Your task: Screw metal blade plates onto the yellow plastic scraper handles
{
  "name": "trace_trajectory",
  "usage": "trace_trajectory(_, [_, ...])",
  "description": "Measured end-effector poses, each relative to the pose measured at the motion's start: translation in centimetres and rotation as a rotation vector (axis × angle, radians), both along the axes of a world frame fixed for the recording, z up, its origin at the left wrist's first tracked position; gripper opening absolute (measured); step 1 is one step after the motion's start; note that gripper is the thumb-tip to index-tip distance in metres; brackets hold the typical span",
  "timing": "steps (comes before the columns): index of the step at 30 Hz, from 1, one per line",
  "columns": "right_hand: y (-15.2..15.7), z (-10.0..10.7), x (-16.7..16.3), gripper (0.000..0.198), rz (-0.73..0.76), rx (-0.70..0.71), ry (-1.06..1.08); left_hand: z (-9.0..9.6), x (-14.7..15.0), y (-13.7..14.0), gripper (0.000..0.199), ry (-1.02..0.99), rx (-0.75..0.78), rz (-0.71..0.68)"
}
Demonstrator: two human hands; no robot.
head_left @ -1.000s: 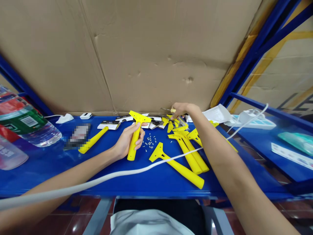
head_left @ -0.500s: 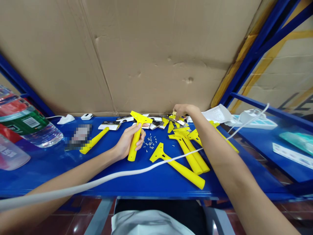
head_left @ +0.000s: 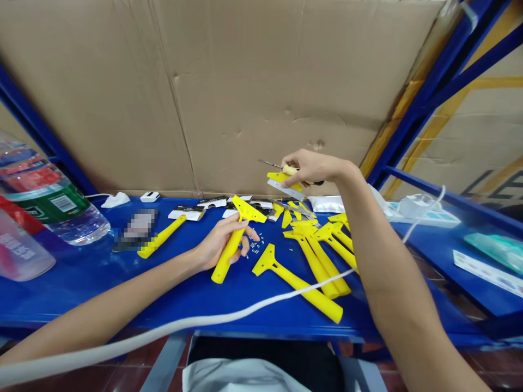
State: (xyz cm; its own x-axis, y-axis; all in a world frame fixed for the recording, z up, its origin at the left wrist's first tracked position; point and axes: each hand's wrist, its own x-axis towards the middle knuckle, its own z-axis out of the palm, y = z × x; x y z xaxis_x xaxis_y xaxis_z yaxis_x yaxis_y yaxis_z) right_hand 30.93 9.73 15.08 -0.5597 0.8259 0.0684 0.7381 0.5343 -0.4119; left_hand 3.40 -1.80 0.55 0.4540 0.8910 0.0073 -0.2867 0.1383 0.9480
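My left hand [head_left: 220, 240] grips a yellow scraper handle [head_left: 223, 265], its T-shaped head pointing up and away. Raised above the back of the table, my right hand [head_left: 311, 165] pinches a yellow clamp plate [head_left: 278, 177] together with a flat metal blade [head_left: 285, 188]. The same hand also holds a screwdriver [head_left: 290, 170], its shaft pointing left. Small screws and nuts [head_left: 255, 245] lie scattered just right of my left hand. More yellow scraper handles [head_left: 312, 261] lie below my right forearm, and one [head_left: 302, 283] rests nearer the front edge.
Loose yellow plates [head_left: 287, 216] and black-and-white packets [head_left: 186, 212] line the back. A large bottle [head_left: 61, 204], a blurred dark object [head_left: 137, 228] and another yellow handle [head_left: 161, 237] are at left. A white cable [head_left: 229, 314] crosses the front. A power strip [head_left: 429, 216] lies right.
My right hand has lifted from the pile at the back, bringing up the yellow plate, blade and screwdriver. My left hand still grips the scraper handle; its fingers have loosened slightly.
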Motion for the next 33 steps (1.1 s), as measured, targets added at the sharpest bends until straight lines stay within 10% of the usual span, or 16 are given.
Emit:
trace_trajectory(14, [-4.8, -0.4, -7.9, 0.034, 0.335, -0.075, -0.060, 0.3, 0.4, -0.8, 0.039, 0.073, -0.005, 0.025])
trace_trajectory(33, [-5.3, -0.2, -7.9, 0.032, 0.315, -0.098, -0.103, 0.4, 0.0, -0.4, 0.043, 0.089, 0.000, 0.141])
